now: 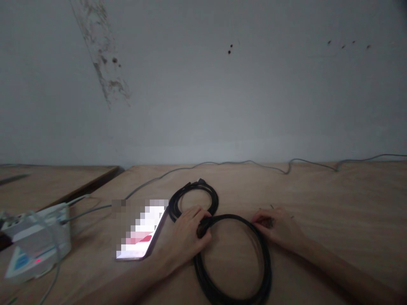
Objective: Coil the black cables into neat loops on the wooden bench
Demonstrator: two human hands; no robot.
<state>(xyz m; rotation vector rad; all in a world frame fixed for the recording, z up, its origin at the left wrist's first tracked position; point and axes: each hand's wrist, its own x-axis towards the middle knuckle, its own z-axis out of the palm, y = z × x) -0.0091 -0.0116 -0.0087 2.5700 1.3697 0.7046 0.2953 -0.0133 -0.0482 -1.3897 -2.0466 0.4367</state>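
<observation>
Our left hand (188,232) grips the black, ring-shaped, rubbery cable coil (268,263); our right hand (276,225) pinches thin, dark, wiry strands (272,206). Slackening the left grip could let loops spring apart.

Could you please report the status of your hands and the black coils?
Left hand gripping near coil. Right hand by its edge, thin dark ends showing. Far coil beyond left hand; lit phone alongside.

We can read no text, brand or number anywhere here. The phone (140,238) has a lit but pixelated screen, and the blue patch (21,261) on the white box (52,254) is too blurred for us to decipher.
</observation>
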